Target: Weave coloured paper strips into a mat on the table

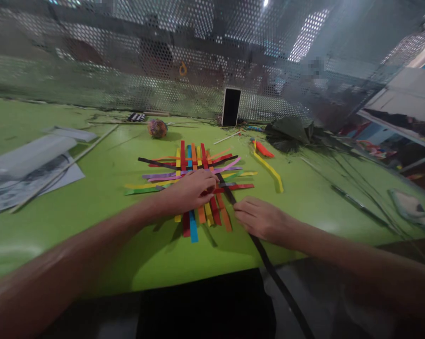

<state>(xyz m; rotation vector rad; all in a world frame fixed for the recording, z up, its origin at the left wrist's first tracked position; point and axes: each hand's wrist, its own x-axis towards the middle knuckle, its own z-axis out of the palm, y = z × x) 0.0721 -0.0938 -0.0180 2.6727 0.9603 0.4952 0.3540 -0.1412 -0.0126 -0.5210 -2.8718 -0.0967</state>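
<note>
A loose weave of paper strips lies flat near the middle of the green table. Its red, blue, orange and yellow strips run away from the table's near edge, and black, purple, pink, yellow, green and red ones cross them, the ends sticking out unevenly all round. The left hand lies on its near half, and a long black strip slants out of the weave's right side, passes under the fingers of the right hand and hangs over the table's near edge.
</note>
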